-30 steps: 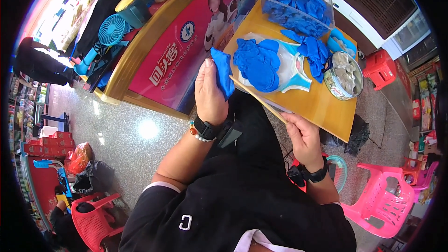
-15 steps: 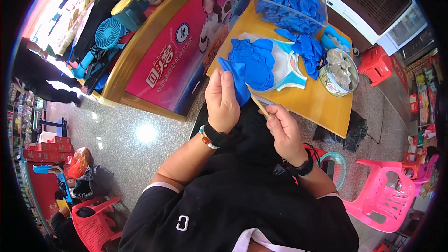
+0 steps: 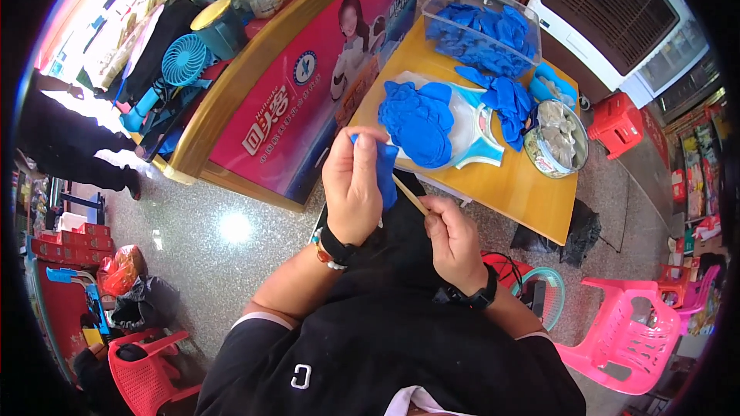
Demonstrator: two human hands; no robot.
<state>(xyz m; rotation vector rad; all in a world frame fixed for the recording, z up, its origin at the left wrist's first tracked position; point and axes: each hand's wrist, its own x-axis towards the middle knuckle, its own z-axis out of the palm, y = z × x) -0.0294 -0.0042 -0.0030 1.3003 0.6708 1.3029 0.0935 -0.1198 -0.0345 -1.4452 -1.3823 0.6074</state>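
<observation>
My left hand (image 3: 353, 185) is raised in front of me and grips a blue glove (image 3: 386, 172). My right hand (image 3: 455, 239) pinches a thin wooden stick (image 3: 409, 194) whose tip points into the glove. Both hands hover over my lap, just short of the yellow table (image 3: 516, 192). On the table a white tray (image 3: 470, 150) carries a heap of blue gloves (image 3: 420, 119). More blue gloves fill a clear box (image 3: 482, 31) at the table's far end.
A round metal tin (image 3: 556, 142) of pale pieces stands right of the tray. A pink banner counter (image 3: 308, 100) runs along the left. Pink plastic chair (image 3: 624, 339) lower right, red chair (image 3: 146, 366) lower left, red stool (image 3: 613, 123) beyond the table. A person in black (image 3: 77, 146) stands at far left.
My right hand rose from my lap with the stick and met the left hand. The left hand drew the glove back from the table toward me.
</observation>
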